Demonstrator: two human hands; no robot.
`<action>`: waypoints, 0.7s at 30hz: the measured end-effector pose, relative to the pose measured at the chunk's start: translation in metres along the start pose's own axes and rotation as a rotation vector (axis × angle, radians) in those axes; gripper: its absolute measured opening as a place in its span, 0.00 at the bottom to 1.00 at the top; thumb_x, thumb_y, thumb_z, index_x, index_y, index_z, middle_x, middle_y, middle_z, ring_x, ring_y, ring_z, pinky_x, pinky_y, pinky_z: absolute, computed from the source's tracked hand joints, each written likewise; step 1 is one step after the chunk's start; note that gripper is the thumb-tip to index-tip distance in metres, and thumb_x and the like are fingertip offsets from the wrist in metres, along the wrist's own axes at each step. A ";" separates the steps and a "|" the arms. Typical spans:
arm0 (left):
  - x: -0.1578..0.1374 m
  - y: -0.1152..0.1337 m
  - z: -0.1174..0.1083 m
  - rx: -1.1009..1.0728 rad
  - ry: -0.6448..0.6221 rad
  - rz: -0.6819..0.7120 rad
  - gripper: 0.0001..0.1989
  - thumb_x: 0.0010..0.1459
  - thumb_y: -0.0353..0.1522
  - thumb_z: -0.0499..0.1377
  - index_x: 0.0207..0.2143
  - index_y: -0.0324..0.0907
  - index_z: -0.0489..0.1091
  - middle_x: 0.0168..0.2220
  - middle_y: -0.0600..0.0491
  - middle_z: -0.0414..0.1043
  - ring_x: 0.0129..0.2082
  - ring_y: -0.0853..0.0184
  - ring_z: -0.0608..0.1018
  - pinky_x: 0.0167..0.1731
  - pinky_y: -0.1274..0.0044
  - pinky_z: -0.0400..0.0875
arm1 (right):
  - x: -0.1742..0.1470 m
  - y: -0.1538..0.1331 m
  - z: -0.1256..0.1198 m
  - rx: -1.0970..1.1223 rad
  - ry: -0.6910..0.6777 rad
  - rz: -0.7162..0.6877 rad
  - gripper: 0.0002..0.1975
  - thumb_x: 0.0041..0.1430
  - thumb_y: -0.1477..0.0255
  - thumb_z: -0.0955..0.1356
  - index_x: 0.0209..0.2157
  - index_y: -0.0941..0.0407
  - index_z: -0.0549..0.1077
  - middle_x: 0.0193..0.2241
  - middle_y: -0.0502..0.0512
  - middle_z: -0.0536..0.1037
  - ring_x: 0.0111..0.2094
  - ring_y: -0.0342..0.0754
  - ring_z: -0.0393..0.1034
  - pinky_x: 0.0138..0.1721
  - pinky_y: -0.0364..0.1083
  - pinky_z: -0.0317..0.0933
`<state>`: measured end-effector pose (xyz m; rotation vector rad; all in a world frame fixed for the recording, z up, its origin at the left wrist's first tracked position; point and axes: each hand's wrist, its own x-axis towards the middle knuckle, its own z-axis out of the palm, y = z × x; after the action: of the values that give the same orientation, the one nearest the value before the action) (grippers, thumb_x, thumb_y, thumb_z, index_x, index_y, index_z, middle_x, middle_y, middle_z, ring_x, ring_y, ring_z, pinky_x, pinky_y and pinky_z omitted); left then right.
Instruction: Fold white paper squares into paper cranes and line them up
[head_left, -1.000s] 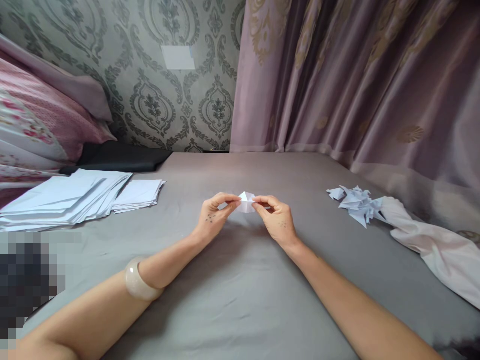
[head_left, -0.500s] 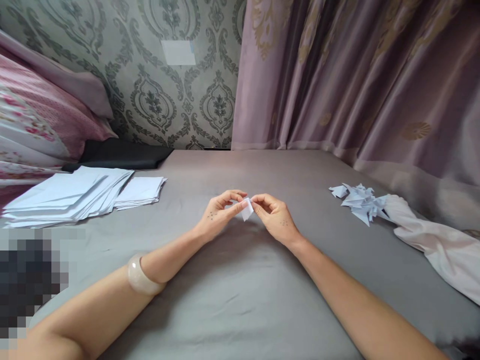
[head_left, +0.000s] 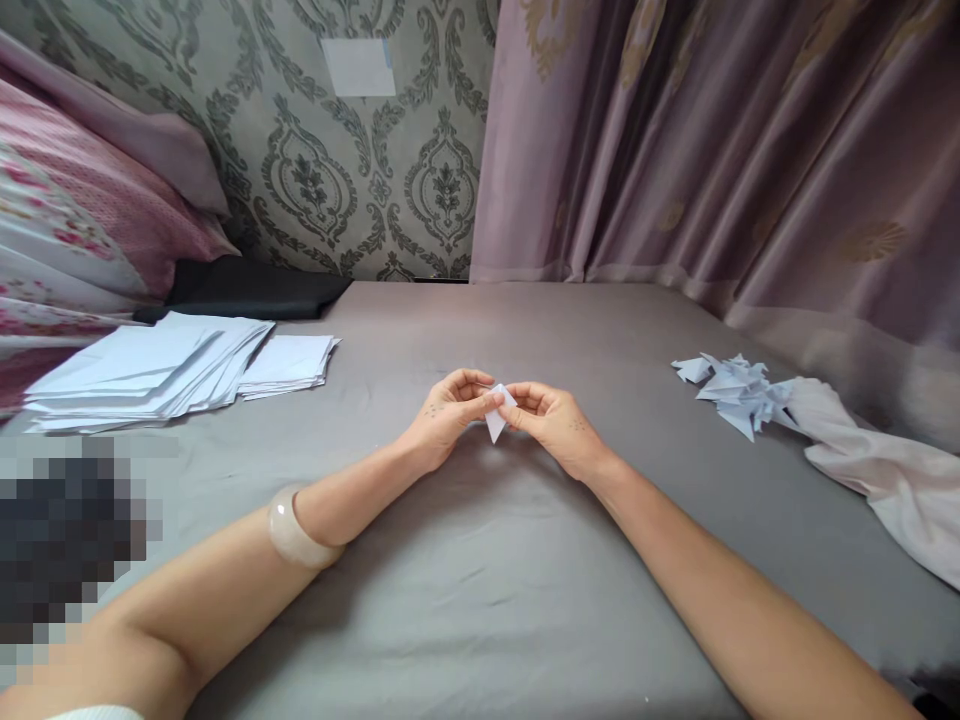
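A small white folded paper, shaped like a narrow diamond with a point downward, is pinched between both hands just above the grey sheet. My left hand grips its left side, thumb across the front and fingers curled behind. On the other side my right hand holds the right edge between thumb and bent fingers. The two thumbs nearly meet over the paper. A pale bangle circles my left forearm.
At left lie a stack of large white sheets and a smaller paper stack, with a black folded item behind. Rightward sit folded paper pieces beside pale cloth. Curtains hang at the back right.
The thumbs have come closer together over the paper, and the paper now shows as a fuller diamond, facing me more. The view has tilted slightly downward.
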<state>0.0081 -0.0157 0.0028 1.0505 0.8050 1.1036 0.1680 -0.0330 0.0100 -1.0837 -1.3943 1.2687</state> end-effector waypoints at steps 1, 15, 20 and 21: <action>0.000 0.000 0.000 0.010 -0.013 -0.005 0.15 0.45 0.36 0.69 0.34 0.40 0.71 0.29 0.54 0.74 0.30 0.70 0.75 0.34 0.76 0.66 | 0.000 0.001 0.000 0.002 -0.002 0.010 0.17 0.47 0.61 0.73 0.37 0.56 0.77 0.34 0.53 0.80 0.34 0.45 0.73 0.34 0.43 0.66; 0.003 -0.001 -0.005 0.101 -0.052 -0.133 0.13 0.46 0.37 0.68 0.30 0.36 0.75 0.28 0.50 0.72 0.26 0.73 0.70 0.30 0.78 0.63 | 0.005 0.006 -0.007 0.083 0.071 0.111 0.16 0.44 0.64 0.75 0.33 0.57 0.75 0.29 0.53 0.80 0.29 0.42 0.73 0.28 0.41 0.65; 0.004 -0.001 -0.006 0.194 0.020 -0.101 0.14 0.45 0.38 0.68 0.27 0.36 0.74 0.26 0.52 0.71 0.24 0.74 0.68 0.28 0.79 0.62 | 0.005 0.008 -0.004 0.096 0.098 0.163 0.14 0.46 0.65 0.74 0.33 0.57 0.73 0.26 0.51 0.79 0.28 0.42 0.73 0.29 0.42 0.67; 0.004 -0.001 -0.006 0.212 0.036 -0.099 0.14 0.45 0.39 0.68 0.27 0.36 0.73 0.25 0.53 0.71 0.24 0.74 0.68 0.28 0.79 0.62 | 0.006 0.009 -0.003 0.096 0.110 0.176 0.14 0.46 0.66 0.74 0.33 0.58 0.73 0.26 0.51 0.79 0.28 0.42 0.73 0.30 0.42 0.68</action>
<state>0.0039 -0.0104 0.0001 1.1561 1.0091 0.9702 0.1700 -0.0262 0.0012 -1.2119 -1.1641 1.3655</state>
